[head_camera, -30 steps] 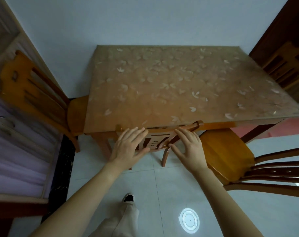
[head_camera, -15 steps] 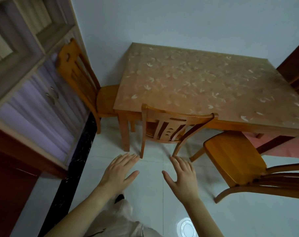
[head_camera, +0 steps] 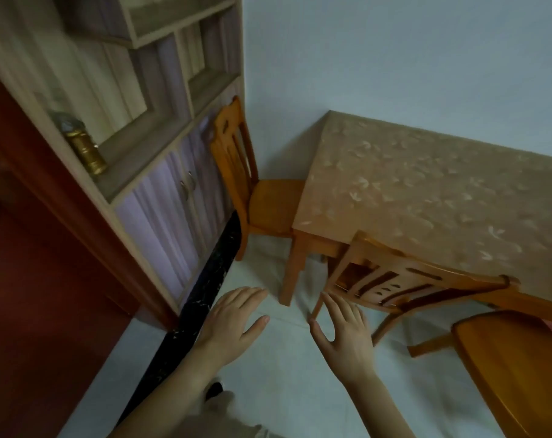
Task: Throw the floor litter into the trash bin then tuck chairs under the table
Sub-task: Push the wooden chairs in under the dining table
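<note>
Hands are seen low in the head view, both spread flat with fingers extended and nothing grasped. The left hand (head_camera: 233, 324) is held above the pale tiled floor (head_camera: 287, 390), beside a black marbled threshold strip (head_camera: 202, 298). The right hand (head_camera: 344, 336) is held just short of the near wooden chair (head_camera: 404, 286); whether its fingertips touch the chair's front leg cannot be told.

That chair is pushed in at the table's near edge, its slatted backrest set close against the tabletop rim and its seat hidden beneath. The wooden table (head_camera: 432, 197) is covered by a tan cloth printed with pale leaf shapes and is set against a light blue wall (head_camera: 394, 58).

A second wooden chair (head_camera: 252, 191) is placed at the table's left end, its seat partly slid under the tabletop and its back close to a tall cabinet. A third chair's seat (head_camera: 518, 358) is seen at the lower right, clear of the table and not tucked in.

The shelving cabinet (head_camera: 161, 147) is fitted with lilac striped doors below and open shelves above; a gold-coloured jar (head_camera: 85, 150) is kept on one shelf. A dark red door frame (head_camera: 31, 248) is seen at the left. A shoe tip (head_camera: 213, 390) and a light trouser leg (head_camera: 224, 418) are visible at the bottom.
</note>
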{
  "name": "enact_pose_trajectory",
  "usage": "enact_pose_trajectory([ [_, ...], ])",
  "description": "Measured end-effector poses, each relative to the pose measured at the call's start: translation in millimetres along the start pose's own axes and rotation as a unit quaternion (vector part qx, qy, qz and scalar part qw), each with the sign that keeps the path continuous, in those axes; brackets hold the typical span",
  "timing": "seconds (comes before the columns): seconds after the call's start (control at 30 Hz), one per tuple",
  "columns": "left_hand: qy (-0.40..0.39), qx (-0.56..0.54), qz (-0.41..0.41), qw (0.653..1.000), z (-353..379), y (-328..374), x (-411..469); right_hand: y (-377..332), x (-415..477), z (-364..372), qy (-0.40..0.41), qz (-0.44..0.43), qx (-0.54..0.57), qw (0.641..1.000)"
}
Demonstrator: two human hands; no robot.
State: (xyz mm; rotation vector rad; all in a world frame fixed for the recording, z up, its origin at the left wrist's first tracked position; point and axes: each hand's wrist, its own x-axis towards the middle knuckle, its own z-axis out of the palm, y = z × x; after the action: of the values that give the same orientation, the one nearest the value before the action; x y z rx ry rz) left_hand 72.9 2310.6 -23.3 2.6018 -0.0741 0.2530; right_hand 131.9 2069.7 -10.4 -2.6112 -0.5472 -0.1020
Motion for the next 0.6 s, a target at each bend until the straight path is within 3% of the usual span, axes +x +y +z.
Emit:
enact_pose_trajectory([
  [0.33,0.021,0.025,-0.032,0.999,-97,-176,54,-118,138,74,-0.013,-0.013,0.038,0.999],
  [0.6,0.026,0.016,-0.010,0.999,-123,-234,131,-150,223,101,-0.003,-0.009,0.035,0.999],
])
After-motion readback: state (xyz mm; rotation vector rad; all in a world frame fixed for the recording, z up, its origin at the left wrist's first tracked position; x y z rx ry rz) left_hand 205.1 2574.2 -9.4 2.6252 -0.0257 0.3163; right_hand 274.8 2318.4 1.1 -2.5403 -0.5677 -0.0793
